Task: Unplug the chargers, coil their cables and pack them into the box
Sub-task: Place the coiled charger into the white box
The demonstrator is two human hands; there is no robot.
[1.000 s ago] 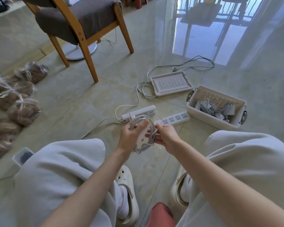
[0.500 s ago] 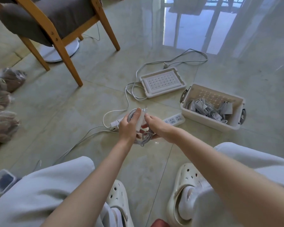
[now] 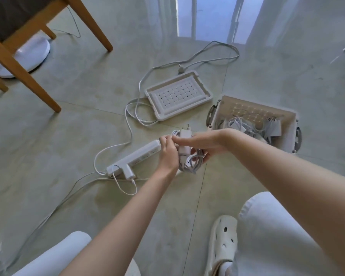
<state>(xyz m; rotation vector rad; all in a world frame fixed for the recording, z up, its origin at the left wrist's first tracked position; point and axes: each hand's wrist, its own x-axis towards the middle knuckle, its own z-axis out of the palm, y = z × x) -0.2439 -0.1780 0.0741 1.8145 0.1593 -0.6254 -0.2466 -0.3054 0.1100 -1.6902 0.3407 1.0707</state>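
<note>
Person sits on floor [image 3: 247, 66], both arms reaching forward. Charger [image 3: 183, 145], white, is held upright at mid-scene, prongs pointing far, above the right end of strip [image 3: 135, 156]. Cable [image 3: 192, 163], grey, is bunched in loops against the charger and hangs just below it. Left hand [image 3: 168, 151]: fingers curled, gripping the charger's left side, fingertips meeting the right thumb near its top. Right hand [image 3: 204, 142]: thumb laid leftward across the charger's face, fingers curled beneath the cable loops, so the bundle is clasped between thumb and fingers. Exact contact under the loops cannot be told. Box [image 3: 288, 136], cream with dark side handles, stands open on the floor just right of the hands, partly behind the right wrist; it holds a heap of coiled chargers [image 3: 247, 126]. Lid [image 3: 177, 96] lies flat, inner side up, left of the box and farther off. Second charger [image 3: 127, 172] sits plugged in at the near-left end of the strip, its thin white lead looping near on the floor. A longer white lead runs from the strip toward the lid; another curls on the floor beyond the lid. Chair [image 3: 38, 84], wooden legs, stands far left, with fan base [image 3: 30, 54] behind it. Shoe [image 3: 225, 242], white with holes, is near right.
</note>
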